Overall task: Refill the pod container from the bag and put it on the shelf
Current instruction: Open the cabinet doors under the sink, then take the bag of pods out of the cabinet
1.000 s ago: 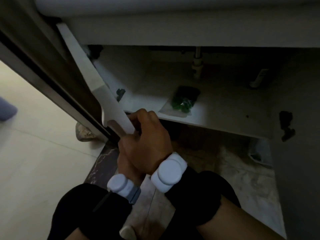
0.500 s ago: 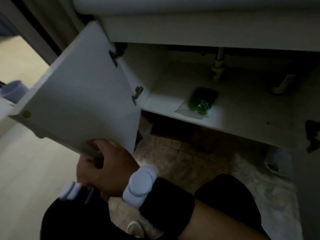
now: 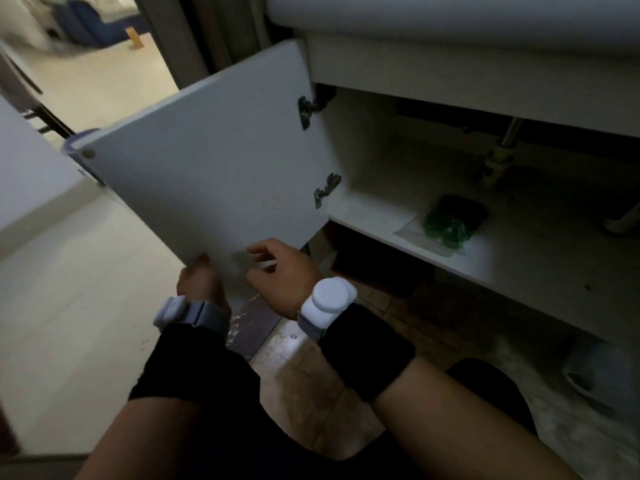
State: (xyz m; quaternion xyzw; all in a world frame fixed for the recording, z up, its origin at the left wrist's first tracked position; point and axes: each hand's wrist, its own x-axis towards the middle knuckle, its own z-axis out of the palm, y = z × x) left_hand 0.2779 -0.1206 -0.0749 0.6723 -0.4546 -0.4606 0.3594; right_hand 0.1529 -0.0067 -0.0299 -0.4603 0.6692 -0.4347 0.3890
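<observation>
A clear bag of green pods (image 3: 449, 221) lies on the white shelf (image 3: 526, 271) inside the cupboard under the sink. The white cupboard door (image 3: 207, 168) stands swung wide open to the left. My left hand (image 3: 198, 282) is closed on the door's lower corner, with its fingers hidden behind the panel. My right hand (image 3: 282, 273) hovers just at the door's bottom edge, fingers apart and holding nothing. No pod container can be made out for certain.
A drain pipe (image 3: 500, 157) comes down at the back of the cupboard. A pale bag-like object (image 3: 602, 370) sits on the tiled floor under the shelf at the right. A bluish round object (image 3: 74, 142) peeks out behind the door's far corner. My knees fill the bottom.
The door has swung from edge-on to fully open on the left. My right hand has let go of its edge, and my left hand now holds the lower corner.
</observation>
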